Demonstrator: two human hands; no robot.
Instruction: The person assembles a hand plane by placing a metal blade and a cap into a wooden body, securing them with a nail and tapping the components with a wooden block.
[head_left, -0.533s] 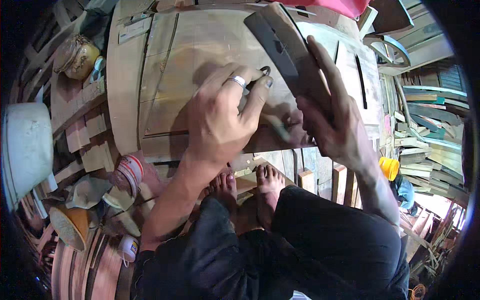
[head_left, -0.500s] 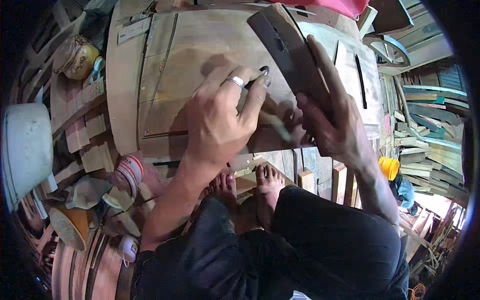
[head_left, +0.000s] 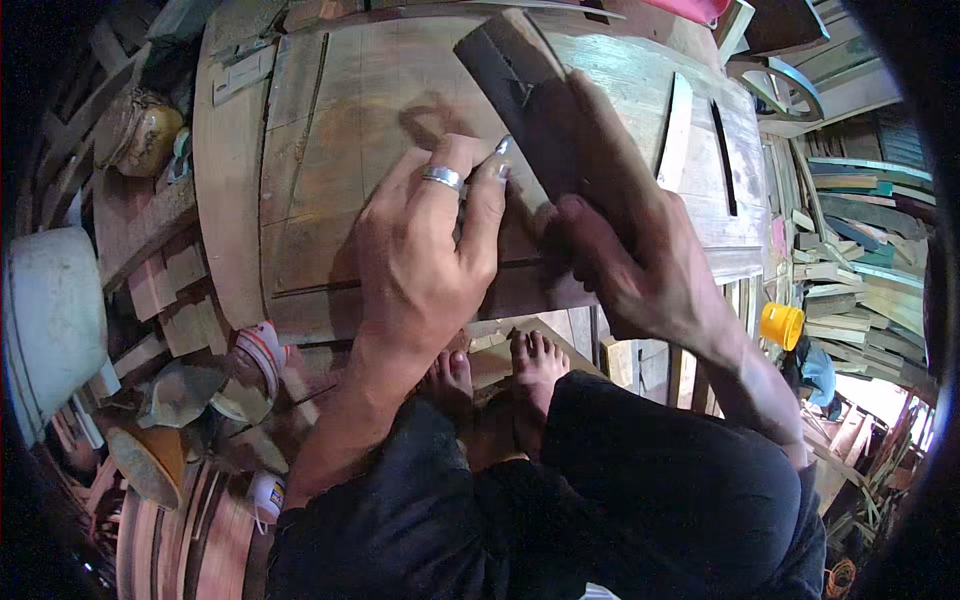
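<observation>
My right hand [head_left: 650, 270] is wrapped round a long, dark rectangular wooden block [head_left: 515, 85], tilted up to the left, with a worn mark on its face. To its left, my left hand [head_left: 425, 245], with a silver ring on one finger, is closed in a pinch. A small shiny metal piece [head_left: 502, 146] shows at its thumb and fingertip; its kind is too small to make out. Both hands are above a broad panelled wooden board [head_left: 340, 130], which looks like a door leaf. The fingers' undersides are hidden.
On the left stand a large pale tub [head_left: 58, 320], a brownish jar [head_left: 145, 135], an orange container [head_left: 145, 465] and a white cup [head_left: 266, 497]. A yellow container [head_left: 781, 325] is at the right, by stacked wood offcuts [head_left: 840, 275]. My bare feet [head_left: 535, 375] are below the board's near edge.
My right hand and the wooden block have shifted left. My left hand has also moved slightly left, still pinching. The whole view has turned a little.
</observation>
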